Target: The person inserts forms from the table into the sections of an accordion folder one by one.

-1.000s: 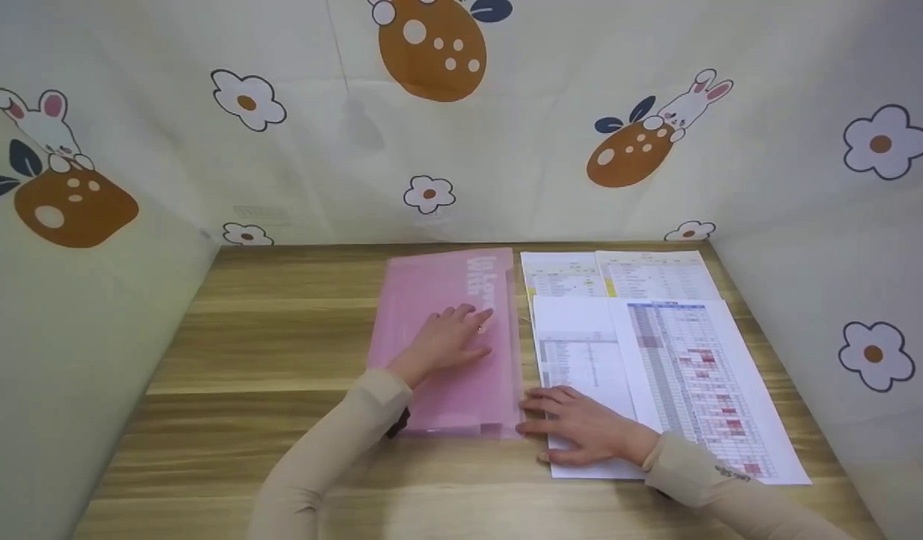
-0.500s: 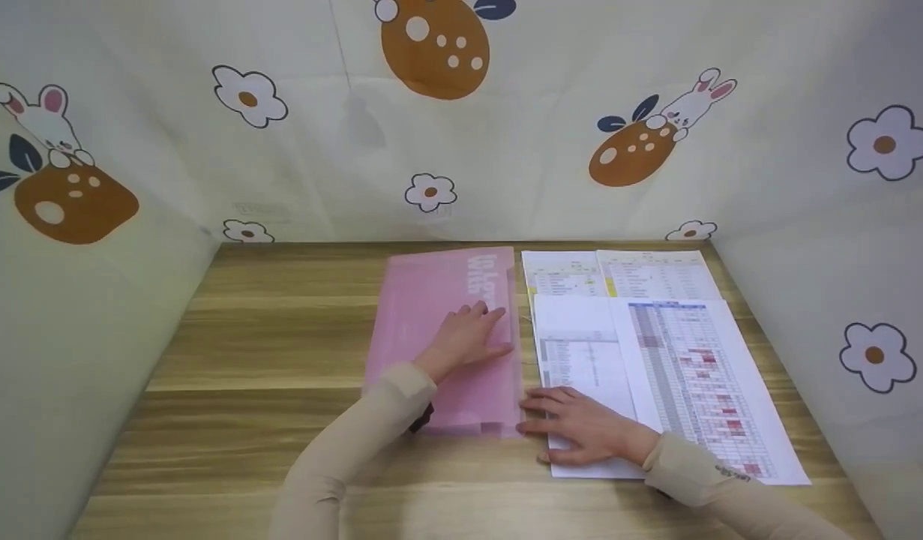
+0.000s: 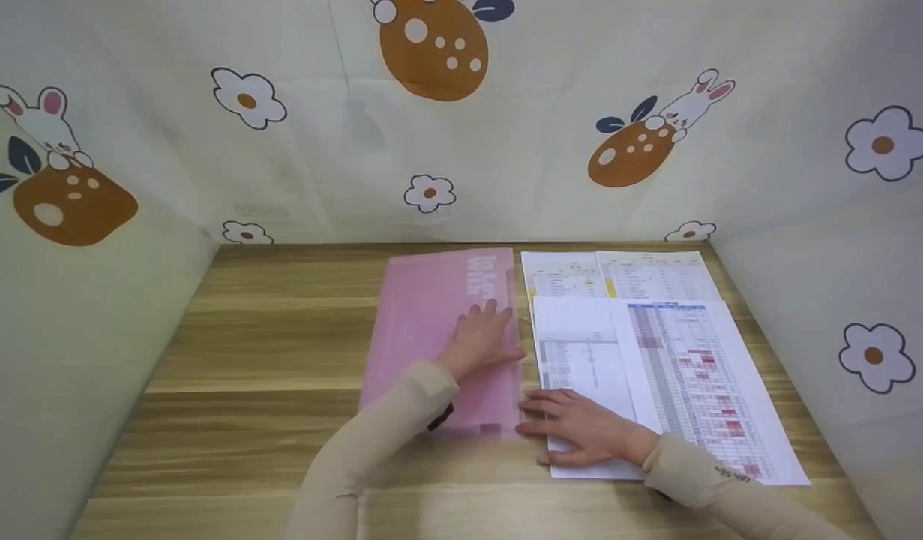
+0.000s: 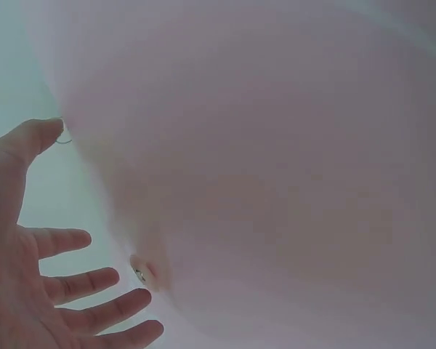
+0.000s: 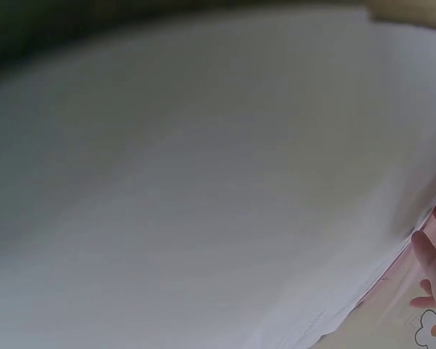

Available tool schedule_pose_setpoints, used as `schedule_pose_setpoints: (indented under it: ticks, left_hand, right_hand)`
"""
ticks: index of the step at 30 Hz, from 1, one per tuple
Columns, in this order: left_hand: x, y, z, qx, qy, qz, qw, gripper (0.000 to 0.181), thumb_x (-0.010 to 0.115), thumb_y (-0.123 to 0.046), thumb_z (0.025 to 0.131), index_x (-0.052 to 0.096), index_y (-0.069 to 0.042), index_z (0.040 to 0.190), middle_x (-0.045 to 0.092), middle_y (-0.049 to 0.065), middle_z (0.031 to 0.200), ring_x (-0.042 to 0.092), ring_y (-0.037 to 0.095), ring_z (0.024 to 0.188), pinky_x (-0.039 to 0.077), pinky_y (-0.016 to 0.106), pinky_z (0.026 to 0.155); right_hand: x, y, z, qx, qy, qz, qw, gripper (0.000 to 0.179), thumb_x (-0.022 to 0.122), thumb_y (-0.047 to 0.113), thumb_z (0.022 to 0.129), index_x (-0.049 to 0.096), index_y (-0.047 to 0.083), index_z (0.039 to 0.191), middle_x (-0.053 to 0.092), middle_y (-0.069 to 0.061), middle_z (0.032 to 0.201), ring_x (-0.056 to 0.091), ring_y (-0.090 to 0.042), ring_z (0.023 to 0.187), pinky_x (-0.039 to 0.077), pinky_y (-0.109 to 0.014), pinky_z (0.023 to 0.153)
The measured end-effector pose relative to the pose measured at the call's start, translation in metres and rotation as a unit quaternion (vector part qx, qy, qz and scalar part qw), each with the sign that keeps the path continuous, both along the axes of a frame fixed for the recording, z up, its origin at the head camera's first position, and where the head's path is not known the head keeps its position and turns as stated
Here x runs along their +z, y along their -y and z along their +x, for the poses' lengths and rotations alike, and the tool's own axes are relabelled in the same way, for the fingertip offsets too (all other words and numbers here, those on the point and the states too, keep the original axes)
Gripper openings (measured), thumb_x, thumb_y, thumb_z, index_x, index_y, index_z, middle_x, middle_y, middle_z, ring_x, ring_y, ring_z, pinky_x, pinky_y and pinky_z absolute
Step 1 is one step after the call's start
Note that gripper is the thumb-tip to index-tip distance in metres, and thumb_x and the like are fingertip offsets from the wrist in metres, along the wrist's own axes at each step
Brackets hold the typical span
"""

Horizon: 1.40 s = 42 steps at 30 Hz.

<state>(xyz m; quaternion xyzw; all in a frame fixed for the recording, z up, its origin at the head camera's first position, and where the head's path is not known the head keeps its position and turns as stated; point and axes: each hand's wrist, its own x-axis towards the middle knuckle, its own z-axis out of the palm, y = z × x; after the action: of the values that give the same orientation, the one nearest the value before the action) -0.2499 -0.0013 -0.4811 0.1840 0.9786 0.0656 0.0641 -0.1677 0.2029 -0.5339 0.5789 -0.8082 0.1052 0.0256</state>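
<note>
A pink translucent folder (image 3: 416, 322) with white lettering lies flat on the wooden table. My left hand (image 3: 476, 337) rests on its right half, fingers spread. In the left wrist view the left hand (image 4: 65, 291) shows extended fingers in front of the pink surface. To the folder's right lie printed sheets; the front one (image 3: 678, 405) bears a table with red cells. My right hand (image 3: 585, 427) rests at the lower left of these sheets, fingertips right at the folder's right edge. Pale paper (image 5: 203, 203) fills most of the right wrist view, blurred.
Behind the front sheet, two more printed pages (image 3: 566, 277) with yellow marks reach toward the back wall. A pale curtain (image 3: 521, 150) with rabbits and flowers encloses the wooden table (image 3: 259, 352) at the back and both sides.
My left hand has slid to the right across the folder, toward its right edge, covering more of the lettering. The right hand and the sheets have stayed in place.
</note>
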Motion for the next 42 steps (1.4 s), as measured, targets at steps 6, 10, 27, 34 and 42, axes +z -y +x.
schedule_pose_setpoints:
  ticks: [6, 10, 27, 34, 42]
  left_hand:
    - [-0.006, -0.004, -0.002, -0.009, -0.02, 0.004, 0.9997, 0.07, 0.061, -0.045, 0.07, 0.043, -0.012, 0.129, 0.043, 0.012, 0.12, 0.044, 0.029, 0.097, 0.042, 0.042, 0.071]
    - [-0.007, -0.004, -0.001, -0.013, -0.033, -0.005, 0.9994, 0.067, 0.062, -0.042, 0.071, 0.044, -0.011, 0.127, 0.046, 0.011, 0.115, 0.047, 0.029, 0.09, 0.042, 0.041, 0.069]
    - [-0.002, 0.002, -0.002, -0.007, -0.033, 0.032, 0.9989, 0.065, 0.061, -0.043, 0.074, 0.044, -0.009, 0.127, 0.044, 0.014, 0.117, 0.045, 0.031, 0.096, 0.042, 0.042, 0.072]
    - [-0.003, 0.006, -0.006, 0.006, -0.053, 0.047, 0.9974, 0.062, 0.061, -0.045, 0.072, 0.049, -0.015, 0.125, 0.041, 0.014, 0.117, 0.039, 0.028, 0.099, 0.041, 0.042, 0.069]
    - [-0.001, 0.008, -0.009, 0.009, -0.062, 0.089, 0.9941, 0.058, 0.063, -0.04, 0.073, 0.052, -0.017, 0.124, 0.039, 0.013, 0.11, 0.038, 0.026, 0.094, 0.04, 0.039, 0.066]
  right_hand:
    - [-0.001, 0.0, 0.0, 0.005, -0.008, -0.004, 0.9999, 0.047, 0.051, 0.044, 0.082, 0.052, 0.022, 0.124, 0.04, -0.005, 0.131, 0.033, -0.028, 0.12, 0.028, -0.043, 0.092]
    - [-0.001, 0.0, 0.0, 0.005, -0.005, -0.002, 1.0, 0.047, 0.051, 0.044, 0.082, 0.052, 0.022, 0.124, 0.039, -0.005, 0.132, 0.033, -0.028, 0.12, 0.027, -0.042, 0.093]
    - [-0.001, -0.002, 0.0, 0.005, -0.004, -0.009, 0.9999, 0.048, 0.053, 0.045, 0.082, 0.052, 0.021, 0.123, 0.042, -0.006, 0.13, 0.034, -0.029, 0.119, 0.029, -0.043, 0.091]
    - [-0.003, -0.001, 0.001, 0.007, -0.002, -0.01, 0.9999, 0.049, 0.053, 0.044, 0.081, 0.052, 0.021, 0.124, 0.041, -0.007, 0.131, 0.034, -0.029, 0.119, 0.029, -0.043, 0.091]
    - [-0.002, -0.001, 0.001, 0.002, 0.005, -0.006, 1.0, 0.048, 0.053, 0.044, 0.081, 0.051, 0.022, 0.124, 0.039, -0.005, 0.132, 0.033, -0.029, 0.12, 0.029, -0.044, 0.091]
